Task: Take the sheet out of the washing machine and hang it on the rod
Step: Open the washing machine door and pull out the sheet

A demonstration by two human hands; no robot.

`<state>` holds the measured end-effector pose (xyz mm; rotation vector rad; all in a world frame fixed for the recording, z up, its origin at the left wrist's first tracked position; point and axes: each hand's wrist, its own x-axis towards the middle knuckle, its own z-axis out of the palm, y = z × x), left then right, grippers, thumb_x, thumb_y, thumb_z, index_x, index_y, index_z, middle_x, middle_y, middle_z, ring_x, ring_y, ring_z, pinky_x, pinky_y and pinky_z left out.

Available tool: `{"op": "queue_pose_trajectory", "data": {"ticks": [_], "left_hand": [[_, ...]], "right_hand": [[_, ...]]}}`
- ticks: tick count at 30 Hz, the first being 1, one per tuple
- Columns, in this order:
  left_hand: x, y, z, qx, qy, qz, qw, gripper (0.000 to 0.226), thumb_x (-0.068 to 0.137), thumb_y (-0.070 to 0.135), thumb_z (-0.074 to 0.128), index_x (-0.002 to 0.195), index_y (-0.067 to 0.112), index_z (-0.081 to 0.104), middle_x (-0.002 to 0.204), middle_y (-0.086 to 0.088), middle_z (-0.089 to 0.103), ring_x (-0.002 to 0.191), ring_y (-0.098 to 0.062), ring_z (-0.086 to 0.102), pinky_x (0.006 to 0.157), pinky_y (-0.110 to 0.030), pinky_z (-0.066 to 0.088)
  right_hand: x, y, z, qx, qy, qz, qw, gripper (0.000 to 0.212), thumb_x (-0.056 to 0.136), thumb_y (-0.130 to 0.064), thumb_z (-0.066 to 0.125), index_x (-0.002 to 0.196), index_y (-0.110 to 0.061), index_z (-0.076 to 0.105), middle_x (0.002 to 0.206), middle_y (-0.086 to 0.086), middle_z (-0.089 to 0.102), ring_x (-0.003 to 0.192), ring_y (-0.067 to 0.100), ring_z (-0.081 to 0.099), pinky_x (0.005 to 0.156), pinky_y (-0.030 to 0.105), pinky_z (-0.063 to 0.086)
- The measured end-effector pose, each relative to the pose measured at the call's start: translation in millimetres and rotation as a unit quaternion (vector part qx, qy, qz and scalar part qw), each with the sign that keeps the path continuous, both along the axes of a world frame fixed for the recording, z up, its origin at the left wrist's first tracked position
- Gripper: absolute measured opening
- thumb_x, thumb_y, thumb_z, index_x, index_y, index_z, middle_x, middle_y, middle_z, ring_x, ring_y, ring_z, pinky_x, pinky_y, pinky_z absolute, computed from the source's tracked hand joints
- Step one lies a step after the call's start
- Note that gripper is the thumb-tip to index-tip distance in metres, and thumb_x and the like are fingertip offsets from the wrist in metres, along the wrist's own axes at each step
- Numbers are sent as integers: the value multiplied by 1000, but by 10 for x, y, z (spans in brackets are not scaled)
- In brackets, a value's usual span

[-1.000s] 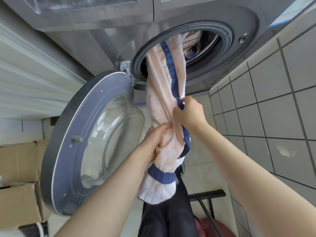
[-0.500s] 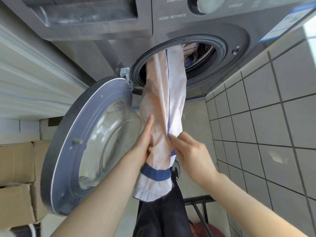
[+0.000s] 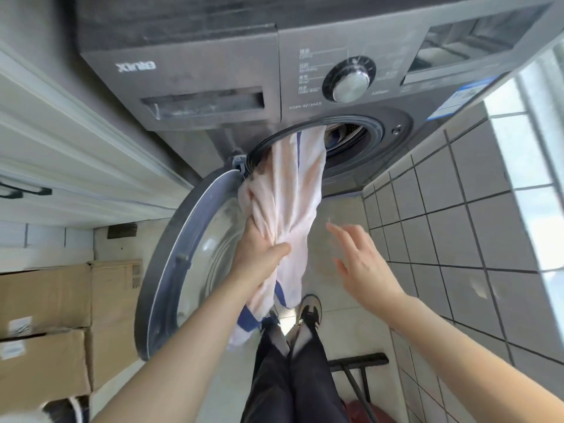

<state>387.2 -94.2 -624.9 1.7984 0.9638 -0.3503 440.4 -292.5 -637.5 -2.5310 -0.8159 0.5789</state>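
A brand mark reading roughly "Xinlia" is printed on the washing machine [image 3: 213, 87] front panel, well left of the dial [image 3: 350, 80]; exact spelling cannot be confirmed. Programme labels are stacked just left of the dial, in Chinese characters with small English beneath; only "Wool" and "Underwear" are legible. Model code "XQ90-9215AES" is printed just below those labels. A blue-and-white sticker [image 3: 457, 102] is stuck right of the dial; its text is too blurred to be read. White labels on the cardboard boxes [image 3: 45, 331], far lower left of the dial, are unreadable.
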Motion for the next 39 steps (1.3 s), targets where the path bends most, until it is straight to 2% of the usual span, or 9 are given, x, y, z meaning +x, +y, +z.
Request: {"op": "queue_pose_trajectory", "data": {"ticks": [5,11,14,18,22,27,31,36,39], "left_hand": [[-228,28,566,171,-7,-172,970,63,83,21,63,139,24,35,111,-4,63,92,-27,58,71,-28,36],[-665,224,973,249,-57,-259,931,26,78,35,46,103,35,43,82,5,60,75,-29,64,65,-34,48],[-819,288,1198,314,-66,-315,893,34,74,25,50,105,36,41,82,7,58,71,-25,63,60,-37,50],[-991,383,1511,320,-101,-282,899,32,75,22,69,106,24,60,92,-1,67,79,-26,64,65,-42,54],[-1173,404,1780,303,-205,-240,899,25,70,19,43,90,21,58,77,4,57,66,-9,37,59,-26,37],[-1275,399,2102,297,-284,-219,885,35,68,-1,58,98,13,68,88,2,61,76,-16,50,68,-27,43],[-1298,486,2326,251,-337,-165,892,49,71,-1,48,114,19,61,104,7,61,96,-10,58,82,-19,46],[-1289,662,2525,282,-367,-141,875,49,73,2,42,116,9,65,103,2,62,93,-12,60,80,-16,46],[-1273,730,2630,301,-379,-107,869,48,69,-15,49,112,-2,66,97,-6,63,90,-8,58,80,-11,43]], "right_hand": [[251,137,385,-66,-80,93,990,109,72,-20,81,153,-21,8,149,16,25,135,39,26,111,50,32],[351,581,793,-73,-175,301,935,131,56,-57,83,153,-21,3,156,15,20,143,40,18,116,52,22],[257,846,926,-39,-189,375,907,136,51,-62,82,153,-16,4,157,12,19,144,33,17,117,52,19],[79,1076,1076,1,-83,379,922,127,54,-62,81,153,-25,9,160,-5,5,146,31,8,117,53,17],[42,1174,1206,-33,5,409,912,116,56,-68,77,150,-32,19,159,-19,-3,146,26,-8,116,52,6],[37,1191,1158,-81,26,406,910,125,54,-75,75,149,-23,12,151,1,23,144,23,-3,117,51,8],[4,1237,1166,-112,49,402,908,121,58,-72,74,150,-20,14,151,6,23,140,24,2,117,49,10],[-78,1367,1277,-159,69,411,895,99,63,-67,75,143,-26,34,137,4,38,126,29,23,111,43,19],[-137,1411,1368,-212,98,394,889,103,69,-61,75,150,-24,23,142,8,25,133,35,23,112,44,25]]}}
